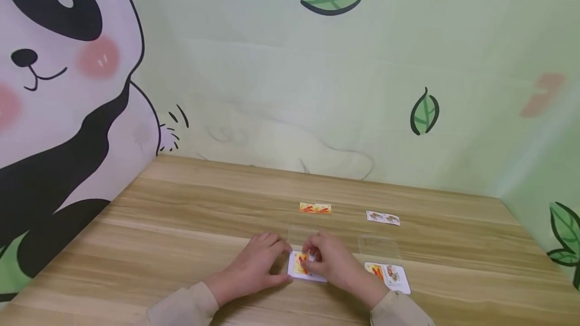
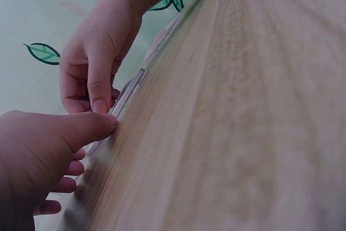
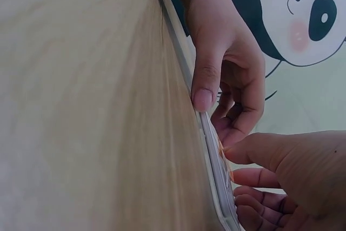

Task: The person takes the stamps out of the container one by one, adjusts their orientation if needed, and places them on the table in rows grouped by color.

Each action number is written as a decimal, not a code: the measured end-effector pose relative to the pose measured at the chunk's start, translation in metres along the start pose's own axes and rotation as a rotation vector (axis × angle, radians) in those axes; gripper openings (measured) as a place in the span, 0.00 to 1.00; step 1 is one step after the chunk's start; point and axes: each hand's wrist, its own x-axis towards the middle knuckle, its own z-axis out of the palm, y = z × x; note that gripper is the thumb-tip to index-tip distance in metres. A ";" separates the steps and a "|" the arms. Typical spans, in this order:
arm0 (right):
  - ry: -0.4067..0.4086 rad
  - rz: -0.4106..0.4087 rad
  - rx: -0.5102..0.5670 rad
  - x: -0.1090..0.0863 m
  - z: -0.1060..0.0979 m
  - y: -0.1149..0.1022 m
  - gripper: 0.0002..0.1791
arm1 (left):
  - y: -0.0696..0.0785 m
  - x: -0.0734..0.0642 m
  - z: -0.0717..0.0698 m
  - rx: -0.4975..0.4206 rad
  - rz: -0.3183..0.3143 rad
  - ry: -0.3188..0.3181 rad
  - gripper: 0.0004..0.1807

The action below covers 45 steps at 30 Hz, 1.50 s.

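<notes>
A small flat white case (image 1: 308, 278) with rounded corners lies on the table, a clear lid (image 1: 302, 235) folded open behind it. My left hand (image 1: 254, 268) holds the case by its left side, thumb at the near corner and fingers at the far one. A small yellow-orange picture card (image 1: 299, 262) lies on the left part of the case. My right hand (image 1: 340, 268) reaches over the case and pinches the card between thumb and index finger. In the right wrist view, the thin orange edge (image 3: 221, 149) of the card shows at those fingertips. My right hand covers the case's right part.
To the right lies a second white case (image 1: 402, 286) with an orange picture (image 1: 375, 270) and a white picture card (image 1: 393, 274) in it, its clear lid (image 1: 379, 248) open. Behind are an orange picture strip (image 1: 315, 209) and a white picture strip (image 1: 383, 218). A printed wall (image 1: 254, 64) bounds the wooden table (image 1: 181, 205).
</notes>
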 end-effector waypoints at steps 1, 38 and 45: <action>0.000 0.004 -0.004 0.000 0.000 0.000 0.08 | 0.000 0.000 0.000 0.000 0.001 0.001 0.26; 0.018 -0.011 -0.016 -0.003 0.002 0.000 0.08 | 0.000 0.001 0.000 -0.015 -0.006 0.002 0.25; 0.037 -0.019 -0.023 -0.002 0.003 0.001 0.08 | 0.000 0.001 0.001 -0.006 -0.004 0.008 0.25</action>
